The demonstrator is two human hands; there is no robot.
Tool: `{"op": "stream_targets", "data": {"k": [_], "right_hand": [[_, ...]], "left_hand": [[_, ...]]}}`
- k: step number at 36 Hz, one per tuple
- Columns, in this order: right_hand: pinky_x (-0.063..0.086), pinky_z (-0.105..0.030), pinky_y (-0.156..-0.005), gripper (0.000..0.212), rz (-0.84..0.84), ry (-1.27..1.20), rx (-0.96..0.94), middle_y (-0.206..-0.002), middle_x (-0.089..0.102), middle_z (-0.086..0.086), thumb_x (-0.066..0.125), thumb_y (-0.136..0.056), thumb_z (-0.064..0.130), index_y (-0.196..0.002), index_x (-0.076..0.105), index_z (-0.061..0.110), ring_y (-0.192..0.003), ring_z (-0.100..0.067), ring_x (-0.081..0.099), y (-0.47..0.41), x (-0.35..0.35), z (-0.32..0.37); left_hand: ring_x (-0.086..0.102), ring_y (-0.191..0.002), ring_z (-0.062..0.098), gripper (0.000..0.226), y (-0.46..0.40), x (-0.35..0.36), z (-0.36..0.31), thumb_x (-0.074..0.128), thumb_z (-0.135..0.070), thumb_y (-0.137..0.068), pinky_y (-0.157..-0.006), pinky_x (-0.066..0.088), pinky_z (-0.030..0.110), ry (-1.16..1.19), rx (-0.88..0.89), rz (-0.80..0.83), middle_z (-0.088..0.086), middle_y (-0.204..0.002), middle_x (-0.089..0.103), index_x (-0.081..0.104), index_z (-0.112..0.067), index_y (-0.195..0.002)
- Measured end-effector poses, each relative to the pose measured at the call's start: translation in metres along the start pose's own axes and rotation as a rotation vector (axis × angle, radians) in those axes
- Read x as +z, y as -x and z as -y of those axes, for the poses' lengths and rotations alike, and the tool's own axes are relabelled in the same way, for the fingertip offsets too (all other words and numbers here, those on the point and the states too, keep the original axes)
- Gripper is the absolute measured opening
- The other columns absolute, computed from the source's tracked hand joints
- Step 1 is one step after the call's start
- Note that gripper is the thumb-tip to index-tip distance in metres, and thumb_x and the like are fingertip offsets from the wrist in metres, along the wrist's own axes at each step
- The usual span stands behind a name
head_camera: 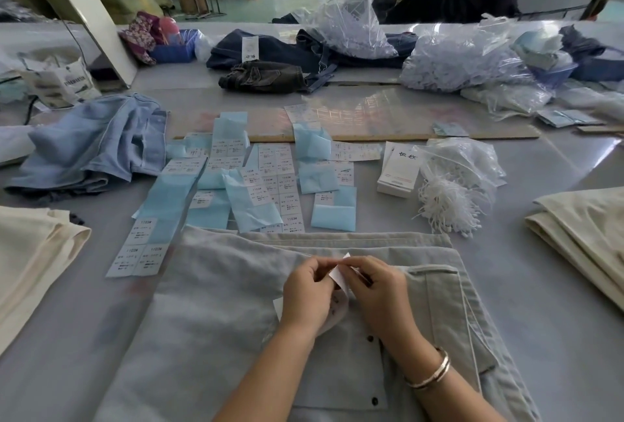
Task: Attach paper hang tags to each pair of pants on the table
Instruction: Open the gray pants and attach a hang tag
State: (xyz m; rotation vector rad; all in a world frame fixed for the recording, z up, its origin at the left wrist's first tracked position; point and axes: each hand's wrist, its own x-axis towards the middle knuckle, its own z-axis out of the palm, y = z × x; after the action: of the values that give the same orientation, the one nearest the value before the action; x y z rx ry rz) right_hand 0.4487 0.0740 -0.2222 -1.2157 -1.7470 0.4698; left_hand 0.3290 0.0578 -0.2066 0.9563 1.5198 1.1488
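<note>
Both the left hand (309, 290) and right hand (374, 290) pinch a hang tag (338, 273) over grey pants (209, 303); cream pants (587, 236) on the counter (557, 337) appear untagged

Grey table (526, 290) carries pale pants (216, 303), blue label sheets (250, 182), white strings (445, 202), cream stacks (587, 219), jeans (266, 75).

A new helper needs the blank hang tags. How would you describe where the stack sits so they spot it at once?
Start at the grey pants under the hands, then look beyond their far right corner. The stack of white hang tags lies there, left of the bag of white strings. Unlike the blue-backed label sheets, it is thick white card.
</note>
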Motion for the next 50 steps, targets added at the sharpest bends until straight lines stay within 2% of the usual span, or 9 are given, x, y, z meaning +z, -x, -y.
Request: {"op": "stream_targets", "data": {"k": [5,9,21,25,28,33,37,43,50], "right_hand": [[0.043,-0.004,-0.069,0.020,0.005,-0.013,0.001,-0.082,0.060,0.031,0.069,-0.082,0.004,-0.090,0.074,0.021,-0.080,0.008,0.061,0.000,-0.002,0.002],[0.040,-0.001,-0.071,0.019,-0.028,-0.001,0.036,-0.083,0.062,0.026,0.068,-0.081,-0.001,-0.088,0.073,0.016,-0.082,0.011,0.059,0.000,0.000,-0.002],[0.041,-0.002,-0.069,0.019,-0.023,-0.048,0.064,-0.077,0.060,0.034,0.068,-0.082,0.001,-0.086,0.073,0.019,-0.080,0.010,0.061,-0.001,0.001,-0.005],[0.041,-0.003,-0.069,0.022,-0.015,-0.088,0.090,-0.075,0.062,0.034,0.067,-0.083,0.000,-0.085,0.073,0.021,-0.078,0.007,0.062,-0.001,0.001,-0.006],[0.042,-0.003,-0.068,0.019,-0.007,-0.108,0.120,-0.077,0.062,0.031,0.067,-0.084,0.001,-0.087,0.073,0.018,-0.078,0.008,0.062,-0.002,0.000,-0.002],[0.041,-0.009,-0.059,0.029,0.094,-0.221,0.241,-0.062,0.060,0.024,0.065,-0.088,0.008,-0.097,0.066,0.035,-0.059,0.002,0.055,-0.003,-0.011,0.004],[0.041,-0.015,-0.058,0.029,0.221,-0.412,0.472,-0.074,0.061,0.006,0.063,-0.090,0.015,-0.114,0.063,0.032,-0.056,0.001,0.050,-0.004,-0.032,0.002],[0.041,-0.018,-0.065,0.027,0.186,-0.200,0.345,-0.100,0.054,0.008,0.062,-0.090,0.023,-0.110,0.059,0.041,-0.066,0.000,0.050,-0.002,-0.056,0.006],[0.052,-0.021,-0.063,0.018,0.093,-0.347,0.289,-0.094,0.064,0.004,0.063,-0.075,0.043,-0.085,0.071,0.031,-0.074,-0.014,0.065,-0.005,-0.076,0.023]], "left_hand": [[0.067,-0.079,0.002,0.025,0.000,0.002,0.000,0.057,-0.007,-0.092,-0.070,0.052,0.017,-0.048,0.011,-0.042,-0.009,-0.084,0.073,0.070,-0.028,-0.086],[0.065,-0.090,0.008,0.022,-0.001,0.003,-0.001,0.056,-0.008,-0.093,-0.081,0.052,0.022,-0.154,0.019,0.011,-0.006,-0.094,0.073,0.072,-0.021,-0.098],[0.064,-0.080,0.007,0.033,0.000,0.002,-0.002,0.053,-0.003,-0.092,-0.065,0.048,0.012,-0.203,0.046,0.051,-0.009,-0.086,0.070,0.065,-0.033,-0.093],[0.062,-0.071,0.013,0.045,0.001,0.004,-0.002,0.049,0.001,-0.090,-0.068,0.052,0.026,-0.170,0.042,0.040,-0.009,-0.069,0.067,0.066,-0.040,-0.085],[0.061,-0.069,0.014,0.044,0.001,0.005,-0.002,0.048,0.001,-0.089,-0.068,0.052,0.033,-0.160,0.031,0.021,-0.008,-0.067,0.066,0.066,-0.039,-0.081],[0.064,-0.078,0.008,0.016,-0.003,0.001,-0.003,0.053,-0.019,-0.096,-0.067,0.049,0.018,-0.181,0.050,0.009,-0.006,-0.080,0.069,0.064,-0.026,-0.085],[0.067,-0.083,0.014,0.016,-0.011,-0.014,-0.012,0.054,-0.023,-0.095,-0.081,0.055,0.033,-0.224,0.034,0.047,-0.003,-0.082,0.072,0.065,-0.016,-0.086],[0.063,-0.074,0.003,0.016,-0.008,-0.021,-0.042,0.053,-0.028,-0.095,-0.056,0.046,0.010,-0.599,0.279,0.173,-0.010,-0.077,0.066,0.058,-0.024,-0.080],[0.060,-0.081,0.008,0.006,0.011,0.010,-0.085,0.057,-0.024,-0.093,-0.075,0.051,0.026,-0.730,0.589,0.412,-0.006,-0.086,0.064,0.060,-0.023,-0.088]]}}
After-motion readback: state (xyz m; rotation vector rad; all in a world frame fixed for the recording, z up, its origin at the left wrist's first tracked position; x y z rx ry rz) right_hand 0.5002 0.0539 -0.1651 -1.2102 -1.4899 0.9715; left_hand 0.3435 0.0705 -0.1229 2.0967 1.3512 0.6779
